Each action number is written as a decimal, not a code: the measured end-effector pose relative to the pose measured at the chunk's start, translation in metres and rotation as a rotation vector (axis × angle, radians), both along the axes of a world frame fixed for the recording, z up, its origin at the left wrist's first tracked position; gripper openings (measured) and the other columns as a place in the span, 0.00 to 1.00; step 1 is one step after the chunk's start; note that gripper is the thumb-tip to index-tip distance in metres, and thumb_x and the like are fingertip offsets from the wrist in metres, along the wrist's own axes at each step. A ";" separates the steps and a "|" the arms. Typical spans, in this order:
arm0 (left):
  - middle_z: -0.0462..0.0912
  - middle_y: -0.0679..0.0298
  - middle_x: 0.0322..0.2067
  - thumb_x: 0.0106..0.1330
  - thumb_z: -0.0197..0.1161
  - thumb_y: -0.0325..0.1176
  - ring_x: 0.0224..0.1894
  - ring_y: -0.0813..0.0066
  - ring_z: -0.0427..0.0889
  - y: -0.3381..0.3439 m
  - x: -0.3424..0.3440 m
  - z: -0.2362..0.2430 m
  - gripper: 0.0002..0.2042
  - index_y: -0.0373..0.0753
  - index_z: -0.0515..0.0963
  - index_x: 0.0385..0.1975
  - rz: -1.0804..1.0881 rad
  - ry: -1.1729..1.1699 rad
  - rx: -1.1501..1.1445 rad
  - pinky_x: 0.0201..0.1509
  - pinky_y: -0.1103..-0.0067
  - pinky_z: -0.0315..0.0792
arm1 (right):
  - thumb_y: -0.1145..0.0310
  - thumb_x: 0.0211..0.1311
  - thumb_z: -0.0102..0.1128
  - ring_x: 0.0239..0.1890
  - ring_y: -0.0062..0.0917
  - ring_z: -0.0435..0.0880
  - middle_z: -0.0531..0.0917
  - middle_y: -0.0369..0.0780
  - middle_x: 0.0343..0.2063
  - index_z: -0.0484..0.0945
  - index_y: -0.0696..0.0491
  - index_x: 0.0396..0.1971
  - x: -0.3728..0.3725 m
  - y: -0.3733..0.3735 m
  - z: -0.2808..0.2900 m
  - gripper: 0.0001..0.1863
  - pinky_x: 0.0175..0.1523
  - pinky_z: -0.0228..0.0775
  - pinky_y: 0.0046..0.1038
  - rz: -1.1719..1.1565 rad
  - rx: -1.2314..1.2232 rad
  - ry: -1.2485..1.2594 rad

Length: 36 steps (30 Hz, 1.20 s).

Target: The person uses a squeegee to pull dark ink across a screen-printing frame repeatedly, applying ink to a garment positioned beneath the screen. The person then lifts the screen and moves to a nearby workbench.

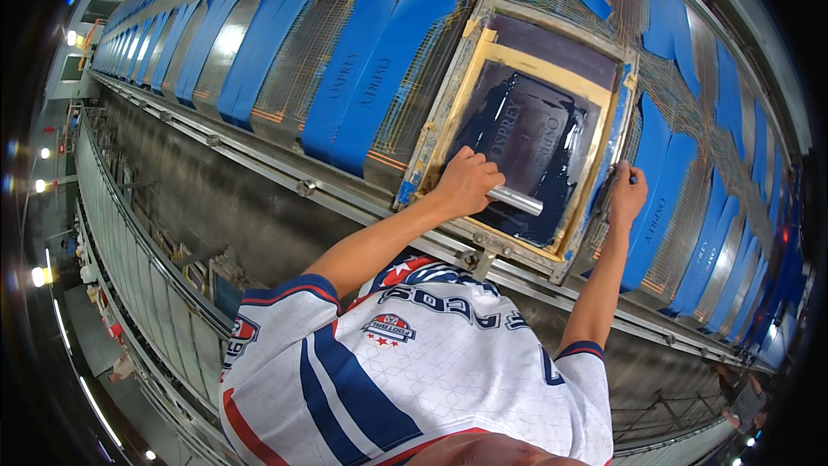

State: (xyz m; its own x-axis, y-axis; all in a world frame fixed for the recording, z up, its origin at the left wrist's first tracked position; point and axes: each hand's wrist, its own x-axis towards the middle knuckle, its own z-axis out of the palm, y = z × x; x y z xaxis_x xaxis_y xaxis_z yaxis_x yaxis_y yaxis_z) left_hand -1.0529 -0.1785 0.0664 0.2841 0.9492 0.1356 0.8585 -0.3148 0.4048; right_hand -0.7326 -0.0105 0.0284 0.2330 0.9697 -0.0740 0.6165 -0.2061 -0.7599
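Note:
A rectangular screen-printing frame (435, 129) with a tan taped border rests on the long printing bench. Dark glossy ink (561, 185) covers much of its mesh, around faint lettering. My left hand (468, 179) is closed on a silver squeegee bar (520, 199), lying across the lower part of the inked mesh. At the frame's right side, my right hand (628, 192) has curled fingers beside a dark narrow piece; exactly what they grip is unclear. Blue cut fabric pieces (345, 95) lie in pairs on both sides, some printed with lettering.
The bench (276, 112) curves away left and right, with thread-strewn gaps between fabric pieces and a metal rail (216, 140) along its near edge. Metal framework (121, 190) runs at lower left. Another person (742, 397) is partly visible at lower right.

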 end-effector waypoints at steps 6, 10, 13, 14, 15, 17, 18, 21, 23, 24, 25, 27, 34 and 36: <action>0.82 0.68 0.31 0.50 0.72 0.38 0.38 0.65 0.80 0.008 -0.072 0.030 0.08 0.47 0.82 0.29 -0.030 0.103 -0.024 0.44 0.67 0.67 | 0.56 0.66 0.63 0.29 0.30 0.82 0.84 0.43 0.25 0.82 0.58 0.35 -0.090 -0.017 -0.004 0.17 0.38 0.72 0.36 0.010 0.336 0.063; 0.85 0.68 0.28 0.51 0.74 0.37 0.34 0.65 0.82 -0.017 -0.203 0.036 0.06 0.47 0.83 0.25 -0.017 0.067 0.049 0.41 0.66 0.67 | 0.60 0.64 0.60 0.34 0.46 0.84 0.85 0.53 0.31 0.82 0.56 0.36 -0.246 -0.048 -0.007 0.13 0.41 0.74 0.42 -0.017 0.235 0.210; 0.84 0.68 0.26 0.51 0.75 0.40 0.32 0.64 0.81 -0.028 -0.282 0.049 0.09 0.45 0.82 0.24 -0.022 0.058 0.022 0.41 0.67 0.65 | 0.58 0.64 0.63 0.35 0.47 0.85 0.85 0.52 0.32 0.82 0.58 0.35 -0.329 -0.060 0.004 0.16 0.42 0.74 0.42 -0.026 0.259 0.250; 0.84 0.67 0.26 0.51 0.75 0.40 0.32 0.64 0.81 -0.030 -0.293 0.049 0.09 0.45 0.82 0.23 -0.019 0.068 0.030 0.41 0.67 0.65 | 0.58 0.64 0.63 0.35 0.47 0.85 0.85 0.52 0.32 0.82 0.58 0.34 -0.340 -0.062 0.006 0.16 0.43 0.74 0.42 -0.014 0.232 0.265; 0.84 0.67 0.25 0.52 0.75 0.41 0.31 0.63 0.81 -0.033 -0.300 0.048 0.10 0.44 0.82 0.23 -0.013 0.078 0.037 0.41 0.67 0.64 | 0.58 0.64 0.63 0.34 0.49 0.84 0.84 0.52 0.30 0.81 0.58 0.34 -0.343 -0.064 0.009 0.15 0.41 0.74 0.43 -0.016 0.238 0.269; 0.84 0.67 0.26 0.52 0.75 0.41 0.31 0.63 0.80 -0.042 -0.309 0.047 0.10 0.44 0.82 0.23 -0.011 0.103 0.040 0.41 0.67 0.64 | 0.59 0.65 0.63 0.31 0.51 0.82 0.82 0.53 0.26 0.80 0.57 0.33 -0.350 -0.066 0.014 0.14 0.38 0.72 0.45 -0.021 0.247 0.275; 0.84 0.67 0.26 0.52 0.75 0.41 0.31 0.63 0.80 -0.046 -0.314 0.049 0.10 0.44 0.82 0.23 -0.009 0.114 0.040 0.41 0.67 0.64 | 0.59 0.65 0.62 0.31 0.51 0.82 0.82 0.53 0.26 0.80 0.57 0.33 -0.355 -0.066 0.012 0.14 0.38 0.72 0.45 -0.039 0.258 0.253; 0.85 0.66 0.26 0.50 0.76 0.41 0.30 0.65 0.80 -0.064 -0.317 0.054 0.10 0.45 0.83 0.23 -0.022 0.149 -0.030 0.41 0.68 0.65 | 0.59 0.65 0.62 0.33 0.49 0.83 0.83 0.53 0.29 0.81 0.57 0.33 -0.356 -0.066 0.005 0.14 0.41 0.73 0.43 -0.062 0.250 0.193; 0.85 0.67 0.26 0.49 0.77 0.42 0.30 0.66 0.80 -0.074 -0.318 0.039 0.11 0.45 0.83 0.25 -0.078 0.053 -0.052 0.42 0.68 0.65 | 0.58 0.64 0.62 0.39 0.47 0.85 0.85 0.53 0.34 0.83 0.56 0.35 -0.353 -0.061 0.002 0.14 0.45 0.75 0.41 -0.055 0.192 0.170; 0.85 0.68 0.26 0.48 0.78 0.42 0.30 0.66 0.80 -0.081 -0.326 0.035 0.11 0.45 0.84 0.25 -0.090 0.024 -0.066 0.42 0.68 0.65 | 0.58 0.64 0.62 0.39 0.47 0.85 0.85 0.53 0.35 0.83 0.56 0.36 -0.358 -0.057 -0.007 0.15 0.45 0.75 0.41 -0.046 0.214 0.135; 0.84 0.68 0.25 0.49 0.77 0.43 0.29 0.67 0.80 -0.079 -0.327 0.028 0.12 0.46 0.84 0.27 -0.116 0.046 -0.034 0.42 0.68 0.65 | 0.58 0.65 0.61 0.40 0.47 0.86 0.85 0.53 0.36 0.83 0.57 0.37 -0.357 -0.054 -0.015 0.15 0.46 0.75 0.41 -0.034 0.236 0.100; 0.84 0.68 0.25 0.50 0.77 0.44 0.30 0.67 0.80 -0.066 -0.324 0.040 0.13 0.45 0.83 0.28 -0.119 0.087 -0.103 0.43 0.68 0.66 | 0.57 0.66 0.60 0.39 0.48 0.86 0.85 0.53 0.35 0.83 0.57 0.38 -0.353 -0.055 -0.005 0.17 0.43 0.75 0.41 -0.027 0.118 0.039; 0.84 0.65 0.26 0.52 0.76 0.46 0.34 0.65 0.83 0.068 -0.351 0.033 0.14 0.46 0.80 0.29 -0.118 0.218 -0.074 0.44 0.67 0.65 | 0.58 0.67 0.61 0.45 0.47 0.85 0.87 0.48 0.37 0.83 0.56 0.38 -0.338 -0.022 0.031 0.15 0.49 0.75 0.40 0.403 0.041 -0.302; 0.84 0.64 0.27 0.52 0.76 0.47 0.35 0.64 0.84 0.116 -0.359 0.029 0.14 0.46 0.80 0.28 -0.126 0.188 -0.087 0.44 0.66 0.66 | 0.53 0.65 0.66 0.44 0.39 0.86 0.87 0.48 0.40 0.84 0.57 0.44 -0.368 -0.001 0.060 0.21 0.48 0.75 0.38 0.490 0.182 0.086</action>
